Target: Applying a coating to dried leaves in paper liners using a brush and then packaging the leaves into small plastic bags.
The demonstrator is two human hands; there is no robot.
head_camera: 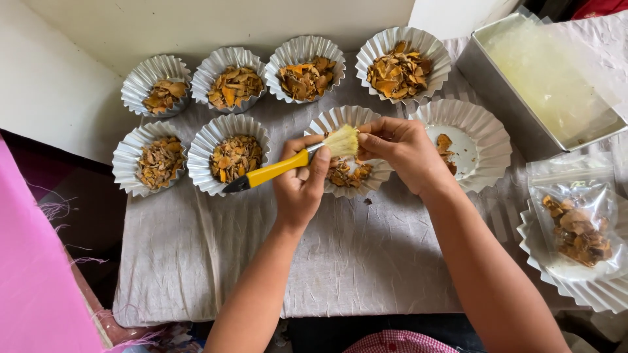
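Left hand grips a brush with a yellow handle, fingers wrapped round the handle's upper part. Brush long axis runs diagonal: dark handle tip points lower-left toward the front-row cup, pale bristles point upper-right. Bristles sit over the middle fluted paper cup, touching the right hand's fingertips. Right hand pinched shut at the bristles; whether it grasps a small chip there, cannot tell. Cup below holds brown-orange dried chips. Six more filled cups stand in two rows to the left and behind, rims nearly touching, little room between. A nearly empty cup sits just right of the hands. Metal tray at far right edge, clear bag of chips below it. Grey cloth toward the near edge is bare, open room there.
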